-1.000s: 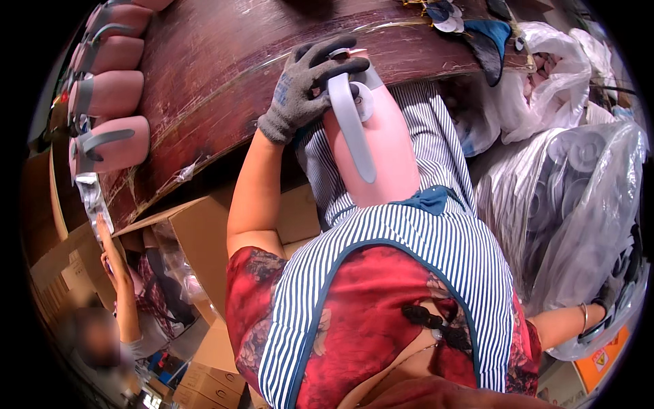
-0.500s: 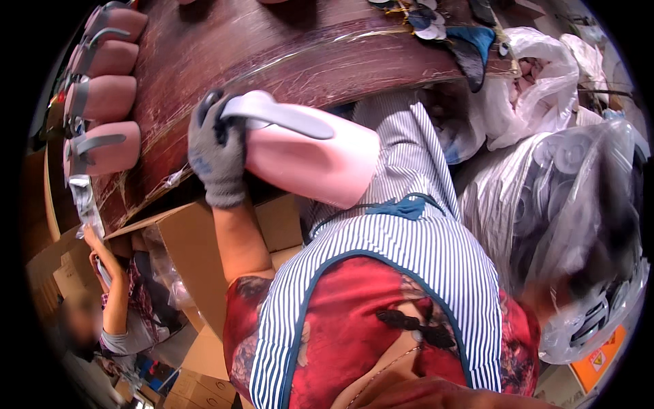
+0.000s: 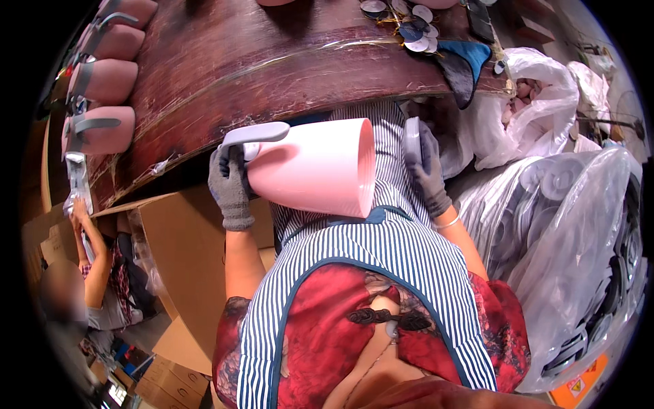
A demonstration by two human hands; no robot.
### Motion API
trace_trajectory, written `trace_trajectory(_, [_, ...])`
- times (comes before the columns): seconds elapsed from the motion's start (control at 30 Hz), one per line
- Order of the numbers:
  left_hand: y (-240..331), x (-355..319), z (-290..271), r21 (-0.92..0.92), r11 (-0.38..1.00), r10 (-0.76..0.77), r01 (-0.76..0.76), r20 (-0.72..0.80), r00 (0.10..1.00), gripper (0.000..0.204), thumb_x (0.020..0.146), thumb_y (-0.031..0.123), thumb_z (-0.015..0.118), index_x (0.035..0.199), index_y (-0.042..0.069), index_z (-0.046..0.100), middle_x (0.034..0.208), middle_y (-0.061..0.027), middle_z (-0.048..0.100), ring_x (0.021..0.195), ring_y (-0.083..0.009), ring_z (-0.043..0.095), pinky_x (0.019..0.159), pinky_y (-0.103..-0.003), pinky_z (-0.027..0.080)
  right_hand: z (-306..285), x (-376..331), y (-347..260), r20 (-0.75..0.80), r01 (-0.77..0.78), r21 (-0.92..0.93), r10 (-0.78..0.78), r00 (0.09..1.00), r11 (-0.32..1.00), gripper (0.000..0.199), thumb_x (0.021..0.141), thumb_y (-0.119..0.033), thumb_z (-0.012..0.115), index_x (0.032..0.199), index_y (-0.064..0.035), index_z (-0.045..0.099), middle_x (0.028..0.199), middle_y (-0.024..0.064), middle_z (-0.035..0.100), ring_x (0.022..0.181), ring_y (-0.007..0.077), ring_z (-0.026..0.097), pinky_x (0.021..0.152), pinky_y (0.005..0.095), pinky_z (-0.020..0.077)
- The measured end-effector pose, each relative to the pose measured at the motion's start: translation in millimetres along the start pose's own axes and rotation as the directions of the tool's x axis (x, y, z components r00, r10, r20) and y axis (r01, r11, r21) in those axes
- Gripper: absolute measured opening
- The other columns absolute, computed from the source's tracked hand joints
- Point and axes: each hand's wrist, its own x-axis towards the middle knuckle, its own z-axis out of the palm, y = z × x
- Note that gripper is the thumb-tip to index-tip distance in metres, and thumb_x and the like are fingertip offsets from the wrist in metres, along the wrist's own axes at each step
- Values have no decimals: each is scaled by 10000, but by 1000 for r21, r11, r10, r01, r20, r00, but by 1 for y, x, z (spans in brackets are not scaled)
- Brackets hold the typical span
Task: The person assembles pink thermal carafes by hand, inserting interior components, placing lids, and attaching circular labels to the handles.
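A pink plastic vessel [image 3: 310, 170], tapered like a jug, lies sideways in front of my apron. Its open mouth faces right, and a grey handle [image 3: 262, 133] runs along its upper side. My left hand [image 3: 230, 180], in a grey glove, is closed round its narrow left end; some of the fingers are hidden behind it. To the right of the mouth, and apart from it, my gloved right hand [image 3: 429, 167] is closed on a flat grey plastic piece [image 3: 413, 140], seen nearly edge-on, so its full shape does not show.
Several similar pink vessels [image 3: 102, 82] line the left of the dark red table [image 3: 225, 75]. A clear bag of grey round plastic parts [image 3: 545, 204] sits at right, below a white bag [image 3: 524, 123]. An open cardboard box [image 3: 184, 259] and another person [image 3: 102, 273] are at left.
The vessel has turned from slanting downward to nearly level, its mouth now showing at right. My right hand has come from the bag at right to beside the vessel, carrying the grey piece.
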Motion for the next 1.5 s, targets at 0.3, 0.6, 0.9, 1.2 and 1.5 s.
trace_trajectory(0.3, [32, 1, 10, 19, 997, -73, 73, 6, 997, 386, 993, 360, 613, 1063, -18, 651, 931, -89, 669, 839, -153, 589, 776, -300, 478, -14, 32, -89, -21, 301, 212, -303, 953, 930, 760, 808, -517, 745, 1392, -81, 533, 1539, 221, 346, 1427, 403, 339, 1131, 480, 334])
trace_trajectory(0.6, [79, -2, 11, -144, 989, -47, 33, -99, 994, 389, 1006, 371, 597, 1012, -17, 628, 846, -58, 617, 788, -125, 527, 745, -287, 458, -11, 51, -139, 3, 618, 153, -626, 780, 771, 999, 652, -737, 730, 1373, -62, 578, 1553, 274, 311, 1430, 516, 267, 1137, 624, 212])
trace_trajectory(0.9, [100, 0, -9, -10, 996, 83, -85, -140, 987, 282, 1006, 259, 598, 1036, -18, 642, 965, -92, 603, 874, -175, 568, 836, -311, 460, -7, 57, -134, 31, 588, 319, -628, 777, 743, 1032, 701, -772, 663, 1462, -103, 466, 1574, 281, 252, 1448, 509, 231, 1151, 617, 193])
trace_trajectory(1.2, [122, 8, -18, 35, 958, 284, -285, -257, 924, 300, 1015, 246, 552, 1101, -26, 646, 1029, -144, 624, 960, -241, 601, 883, -348, 472, -14, 55, -159, 196, 222, 375, -311, 930, 900, 1080, 796, -779, 552, 1569, -84, 260, 1632, 255, 89, 1507, 433, 99, 1196, 526, 70])
trace_trajectory(1.5, [207, 12, -63, 659, -46, 853, -751, 417, 313, 319, 795, 248, 755, 1106, 193, 712, 1225, -32, 652, 1151, -257, 612, 909, -409, 471, 86, 89, -126, 711, -699, 703, 141, 689, -128, 753, 991, -634, 398, 1478, -60, 381, 1424, 118, 518, 1309, 275, 476, 1135, 437, 338])
